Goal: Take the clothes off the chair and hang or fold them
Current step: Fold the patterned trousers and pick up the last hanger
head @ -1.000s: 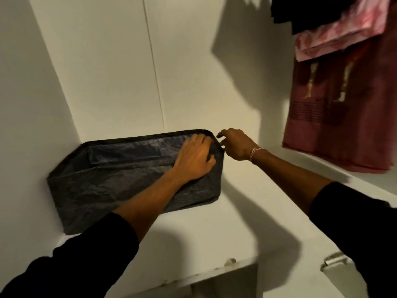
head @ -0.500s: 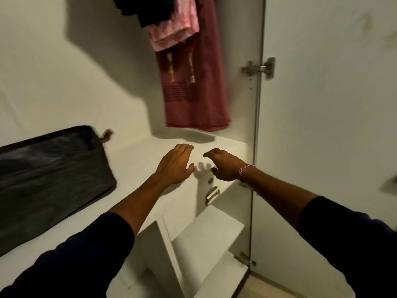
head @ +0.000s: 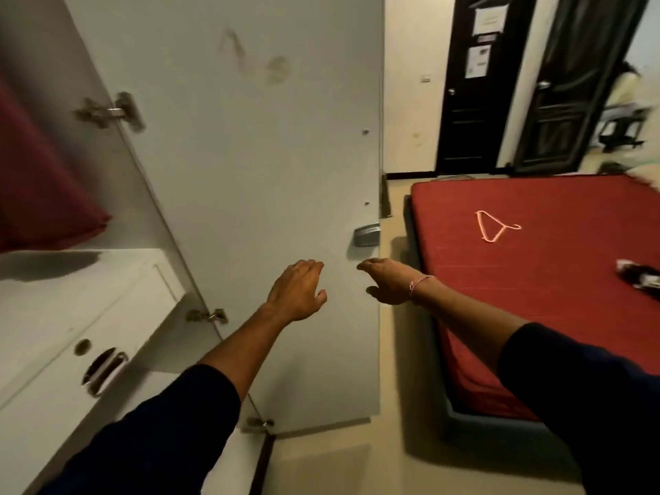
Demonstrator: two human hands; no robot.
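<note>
Both-handed and empty: left hand (head: 298, 291) and right hand (head: 387, 284) hover with relaxed fingers before the wardrobe door (head: 250, 173). Clothes' chair is unseen; a hanger (head: 494, 226) lies far right on the bed (head: 535, 280). Risk: swinging arms may strike the door edge.

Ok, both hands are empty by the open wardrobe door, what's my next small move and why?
Probably step to the bed and pick up the pink hanger: left hand and right hand hold nothing, and a dark garment lies there unhung.
</note>
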